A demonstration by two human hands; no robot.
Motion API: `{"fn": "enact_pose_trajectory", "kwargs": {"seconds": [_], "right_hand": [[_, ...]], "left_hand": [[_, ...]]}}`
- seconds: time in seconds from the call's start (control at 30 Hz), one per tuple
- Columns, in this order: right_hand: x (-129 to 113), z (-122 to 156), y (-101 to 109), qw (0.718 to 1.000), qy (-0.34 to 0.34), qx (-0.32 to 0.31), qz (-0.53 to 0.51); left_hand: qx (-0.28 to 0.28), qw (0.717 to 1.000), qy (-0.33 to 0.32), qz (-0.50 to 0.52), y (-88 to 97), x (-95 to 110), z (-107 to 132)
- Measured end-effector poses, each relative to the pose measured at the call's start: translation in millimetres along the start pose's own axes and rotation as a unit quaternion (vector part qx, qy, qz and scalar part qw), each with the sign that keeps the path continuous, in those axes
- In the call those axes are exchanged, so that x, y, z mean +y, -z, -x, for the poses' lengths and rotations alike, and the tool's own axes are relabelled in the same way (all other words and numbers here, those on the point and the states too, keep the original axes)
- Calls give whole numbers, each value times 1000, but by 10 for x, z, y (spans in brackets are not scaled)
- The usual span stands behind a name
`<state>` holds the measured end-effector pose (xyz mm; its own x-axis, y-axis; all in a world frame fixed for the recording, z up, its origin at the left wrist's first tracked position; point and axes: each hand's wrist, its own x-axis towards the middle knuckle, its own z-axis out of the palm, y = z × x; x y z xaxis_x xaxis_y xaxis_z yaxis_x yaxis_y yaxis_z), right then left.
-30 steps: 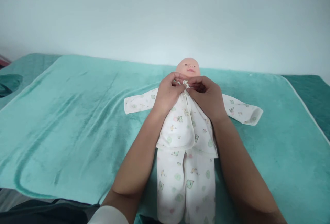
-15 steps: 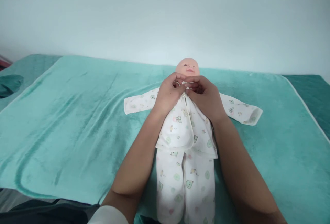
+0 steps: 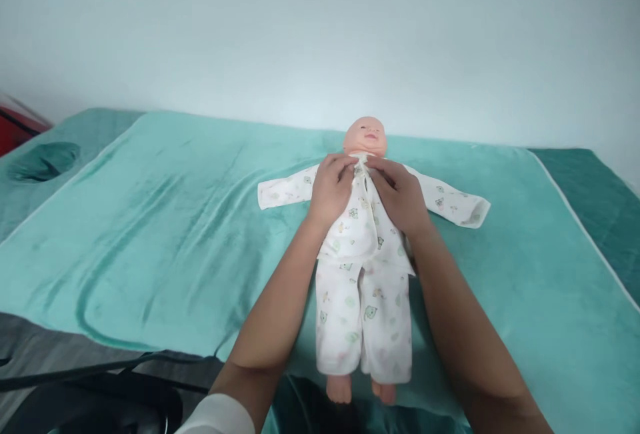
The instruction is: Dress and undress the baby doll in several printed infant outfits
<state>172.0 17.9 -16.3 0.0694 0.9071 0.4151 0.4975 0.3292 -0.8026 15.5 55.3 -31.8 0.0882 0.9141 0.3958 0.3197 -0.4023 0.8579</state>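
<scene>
A baby doll [image 3: 365, 135] lies on its back, dressed in a white printed baby shirt [image 3: 359, 221] and matching trousers [image 3: 365, 314]. The shirt's sleeves spread out to both sides, and the doll's feet show below the trouser legs. High on the chest, just under the chin, my left hand [image 3: 333, 187] has its bent fingers closed on the shirt's front beside the opening. Across from it, my right hand [image 3: 400, 193] pinches the other side near the collar. The fingertips partly hide the cloth between them. Lower down, the front edges overlap.
A light green plush sheet [image 3: 165, 241] covers a bed against a pale wall [image 3: 320, 34]. A darker bed end with a round hole [image 3: 44, 162] is at left. Something red [image 3: 17, 129] stands beyond it. A dark object [image 3: 95, 404] sits at the lower left.
The view has drawn back, so the doll's feet now show. My hands, close together at the collar before, have moved slightly apart and lower, uncovering the neckline.
</scene>
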Motion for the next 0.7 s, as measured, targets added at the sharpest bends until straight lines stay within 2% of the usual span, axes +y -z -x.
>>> {"fn": "enact_pose_trajectory", "kwargs": {"seconds": [0.1,0.17,0.27,0.37,0.53,0.7], "right_hand": [[-64,185,-5,1000,9,-3,4],[-112,318,-23,999,30,27,32],[-164,462,-51,990,63,82,99],[-175,478,-61,985,72,74,138],[-160,334,-54,988,38,33,145],[-248,243,-91,975,-9,2,222]], "left_hand": [[19,999,-33,2,73,-23,210],[19,998,-56,2,111,-34,294],[-7,994,-109,-6,139,-18,329],[-42,989,-141,-25,134,28,295],[-58,993,-106,-8,74,45,146],[-40,994,-83,56,29,-56,28]]}}
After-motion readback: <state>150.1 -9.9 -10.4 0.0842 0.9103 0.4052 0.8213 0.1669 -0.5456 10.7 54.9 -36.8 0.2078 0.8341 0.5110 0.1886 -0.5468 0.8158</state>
